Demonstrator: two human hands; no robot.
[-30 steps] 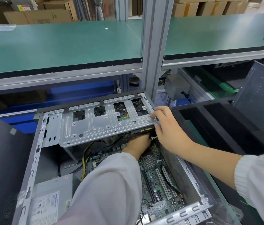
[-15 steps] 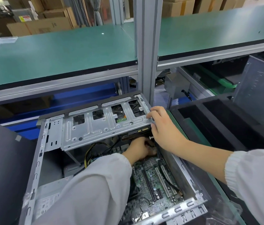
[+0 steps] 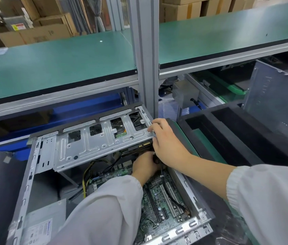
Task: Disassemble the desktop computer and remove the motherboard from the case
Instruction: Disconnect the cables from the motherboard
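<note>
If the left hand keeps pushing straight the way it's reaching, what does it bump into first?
Probably the dark drive tucked under the silver drive cage. The left hand points up and away beneath that cage, its fingers hidden, so it may already be touching; depth is unclear.

green shelf [image 3: 60, 64], aluminium post [image 3: 144, 50], cardboard boxes [image 3: 38, 35]

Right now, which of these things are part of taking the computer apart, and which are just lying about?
Part of the job:
computer case
metal drive cage, right hand holding its corner
circuit board
left hand, reaching under the cage
yellow and black cables
power supply

Just lying about:
cardboard boxes
green shelf
black foam tray
grey metal panel
</note>
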